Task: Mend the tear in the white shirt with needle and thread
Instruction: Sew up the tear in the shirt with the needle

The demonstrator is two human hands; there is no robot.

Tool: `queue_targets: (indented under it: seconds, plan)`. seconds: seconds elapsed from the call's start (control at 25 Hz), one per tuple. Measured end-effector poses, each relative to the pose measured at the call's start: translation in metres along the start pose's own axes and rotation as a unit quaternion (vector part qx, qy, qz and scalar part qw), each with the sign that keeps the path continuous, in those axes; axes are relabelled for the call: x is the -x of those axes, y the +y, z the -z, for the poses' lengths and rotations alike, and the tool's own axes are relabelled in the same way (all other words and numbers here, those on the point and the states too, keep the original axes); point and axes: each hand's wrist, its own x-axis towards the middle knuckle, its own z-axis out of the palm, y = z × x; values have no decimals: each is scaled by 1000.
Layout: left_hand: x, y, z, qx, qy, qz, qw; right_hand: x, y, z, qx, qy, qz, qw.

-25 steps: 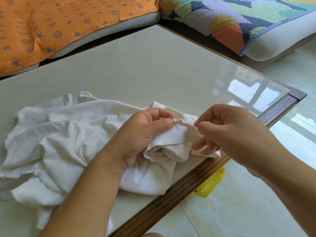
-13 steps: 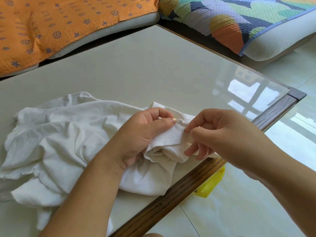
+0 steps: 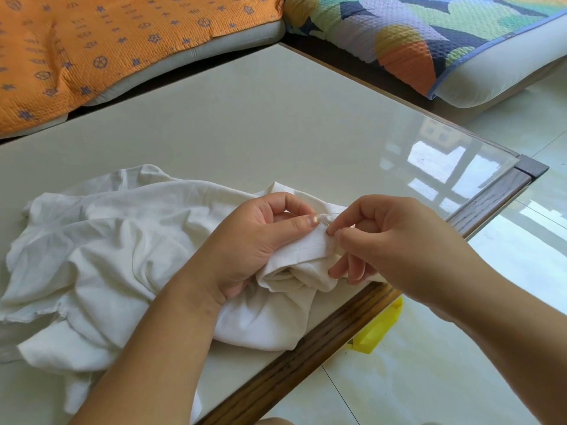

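**Shirt Fold Held at the Needle**

Nearest us, a yellow object [image 3: 377, 332] lies on the tiled floor [image 3: 429, 378], just below the wooden edge [image 3: 306, 357]. Our left hand [image 3: 254, 240] grips a bunched fold of the white shirt [image 3: 107, 240], which lies crumpled on the near part of the glossy surface [image 3: 276, 124]. Our right hand [image 3: 395, 240] pinches the needle [image 3: 327, 223] at that fold. Beyond sit an orange cushion [image 3: 107, 41] and a multicoloured cushion [image 3: 414, 41].

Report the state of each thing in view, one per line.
white shirt, crumpled on the table, one fold bunched near the edge.
left hand, grips that fold, thumb on top.
right hand, pinches the needle.
needle, tilted, tip at the fabric beside the left thumb.
yellow object, on the floor under the table edge.
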Motion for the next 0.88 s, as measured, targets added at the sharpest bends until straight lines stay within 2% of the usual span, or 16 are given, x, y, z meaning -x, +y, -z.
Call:
queue_targets:
  seconds: [0.24, 0.52, 0.88]
  plan:
    - [2, 0, -5, -26, -3, -6, 1000, -3, 3, -7, 35, 21, 25, 999]
    - [1, 2, -1, -44, 20, 15, 999, -1, 3, 0, -26, -1, 25, 999]
    - [3, 4, -2, -63, 28, -5, 998, -2, 5, 5, -60, -31, 36, 997]
